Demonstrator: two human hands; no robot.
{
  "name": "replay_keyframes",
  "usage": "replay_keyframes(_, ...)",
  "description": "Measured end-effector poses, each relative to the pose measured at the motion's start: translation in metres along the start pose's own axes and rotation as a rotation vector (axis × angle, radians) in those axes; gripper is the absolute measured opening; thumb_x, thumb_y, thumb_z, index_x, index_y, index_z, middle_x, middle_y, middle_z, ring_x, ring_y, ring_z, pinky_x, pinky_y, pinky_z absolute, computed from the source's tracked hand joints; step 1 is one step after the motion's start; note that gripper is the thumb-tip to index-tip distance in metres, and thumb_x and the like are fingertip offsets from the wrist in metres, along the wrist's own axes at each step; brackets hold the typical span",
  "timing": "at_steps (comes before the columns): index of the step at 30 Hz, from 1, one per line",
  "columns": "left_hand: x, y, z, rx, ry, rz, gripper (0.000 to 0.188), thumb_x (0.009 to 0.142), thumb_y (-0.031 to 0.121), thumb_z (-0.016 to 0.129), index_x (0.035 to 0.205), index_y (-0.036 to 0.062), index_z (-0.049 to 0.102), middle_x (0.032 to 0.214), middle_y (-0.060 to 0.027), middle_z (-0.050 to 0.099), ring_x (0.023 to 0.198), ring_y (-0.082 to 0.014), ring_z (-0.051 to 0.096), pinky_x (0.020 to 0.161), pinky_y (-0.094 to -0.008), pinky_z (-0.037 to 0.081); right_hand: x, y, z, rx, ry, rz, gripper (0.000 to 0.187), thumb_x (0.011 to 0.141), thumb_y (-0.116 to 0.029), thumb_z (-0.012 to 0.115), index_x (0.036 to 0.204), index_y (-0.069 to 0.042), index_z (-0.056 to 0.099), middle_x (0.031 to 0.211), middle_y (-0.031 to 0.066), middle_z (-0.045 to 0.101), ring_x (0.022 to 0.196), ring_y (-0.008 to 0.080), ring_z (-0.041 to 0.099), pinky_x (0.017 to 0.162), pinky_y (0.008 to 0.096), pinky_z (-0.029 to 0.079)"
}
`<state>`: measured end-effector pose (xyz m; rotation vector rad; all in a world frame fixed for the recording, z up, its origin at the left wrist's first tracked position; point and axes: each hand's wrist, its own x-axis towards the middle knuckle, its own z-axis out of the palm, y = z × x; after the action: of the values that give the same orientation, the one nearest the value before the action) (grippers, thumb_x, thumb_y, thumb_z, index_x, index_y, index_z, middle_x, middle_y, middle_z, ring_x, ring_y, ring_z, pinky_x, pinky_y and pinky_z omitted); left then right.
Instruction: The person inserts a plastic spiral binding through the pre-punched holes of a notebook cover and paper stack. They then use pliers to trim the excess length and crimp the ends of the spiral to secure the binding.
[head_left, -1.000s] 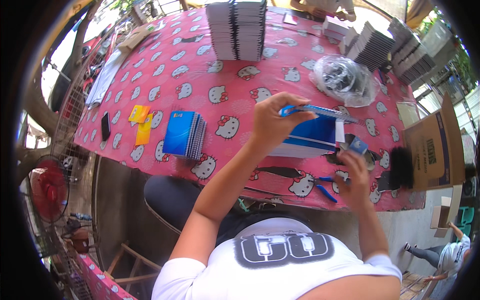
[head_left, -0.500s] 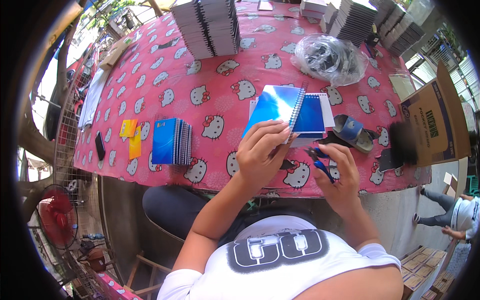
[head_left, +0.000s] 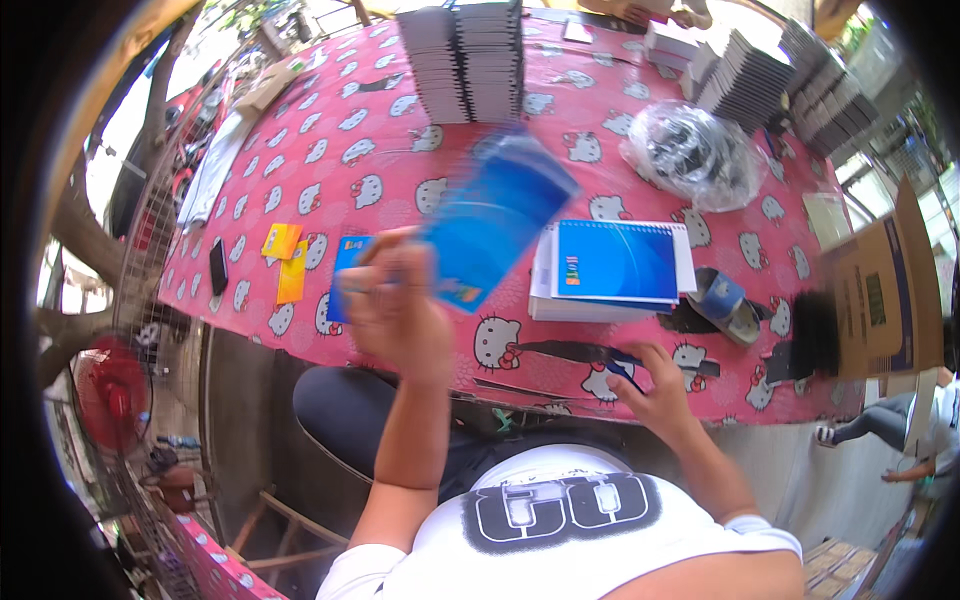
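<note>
My left hand [head_left: 400, 305] grips a blue-covered notebook [head_left: 500, 220] by its lower left part, raised above the table and smeared by motion. Partly hidden behind that hand is a pile of blue notebooks [head_left: 349, 252]. In my right hand [head_left: 660, 390], low over the table's front edge, are small blue-handled pliers [head_left: 624, 370]; their jaws are hard to make out against a dark patch in the cloth. Just beyond the pliers lies a stack of white-paged notebooks with a blue cover [head_left: 615, 262] on top, spiral holes along its far edge.
Tall notebook stacks [head_left: 462, 65] stand at the back, with more [head_left: 745, 80] at the far right. A clear plastic bag [head_left: 692, 155] of dark coils, a blue slipper [head_left: 725, 300] and a cardboard box [head_left: 885, 290] line the right. Yellow packets [head_left: 288, 262] and a phone [head_left: 218, 265] lie left.
My left hand has lifted a notebook off the middle stack and swung it left toward the blue pile. My right hand, still holding the pliers, has dropped slightly nearer me. The view has shifted.
</note>
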<state>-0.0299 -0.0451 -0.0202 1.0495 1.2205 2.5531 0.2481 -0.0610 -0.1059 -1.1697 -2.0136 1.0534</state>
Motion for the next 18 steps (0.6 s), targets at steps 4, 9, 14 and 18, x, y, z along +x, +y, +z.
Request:
replay_keyframes(4, 0.040, -0.040, -0.114, 0.165, 0.399, -0.214, 0.025, 0.086, 0.012, 0.073, 0.077, 0.0092, 0.050, 0.087, -0.0076, 0.066, 0.077, -0.0102, 0.059, 0.074, -0.0243, 0.049, -0.033, 0.065, 0.003, -0.703, 0.006, -0.161, 0.046, 0.078, -0.022, 0.075, 0.118, -0.002, 0.060, 0.125, 0.0181, 0.055, 0.119, 0.0338, 0.051, 0.095, 0.0410, 0.044)
replay_keyframes(9, 0.032, -0.095, -0.205, 0.710, 0.467, -0.266, 0.024, 0.087, 0.019, 0.072, 0.084, 0.0018, 0.057, 0.090, -0.0093, 0.065, 0.084, -0.0128, 0.060, 0.078, -0.0278, 0.049, -0.011, 0.027, -0.021, -0.447, 0.068, -0.215, 0.032, 0.078, -0.011, 0.073, 0.108, -0.004, 0.066, 0.115, 0.0155, 0.061, 0.106, 0.0292, 0.059, 0.086, 0.0395, 0.049)
replay_keyframes(14, 0.029, -0.106, -0.210, 0.629, 0.334, -0.164, 0.023, 0.086, 0.018, 0.072, 0.097, -0.0001, 0.063, 0.096, -0.0084, 0.066, 0.088, -0.0160, 0.062, 0.082, -0.0307, 0.049, 0.048, -0.017, -0.079, -0.268, 0.377, -0.163, 0.025, 0.087, -0.016, 0.067, 0.108, -0.003, 0.066, 0.108, 0.0122, 0.065, 0.097, 0.0219, 0.063, 0.082, 0.0332, 0.049)
replay_keyframes(18, 0.038, -0.098, -0.214, 0.782, 0.251, -0.185, 0.028, 0.085, 0.013, 0.071, 0.109, 0.0003, 0.063, 0.107, -0.0086, 0.065, 0.096, -0.0165, 0.061, 0.087, -0.0313, 0.048, 0.119, -0.002, -0.087, 0.101, 0.286, 0.214, 0.054, 0.090, -0.041, 0.064, 0.126, -0.001, 0.055, 0.111, 0.0112, 0.063, 0.098, 0.0168, 0.060, 0.085, 0.0301, 0.047)
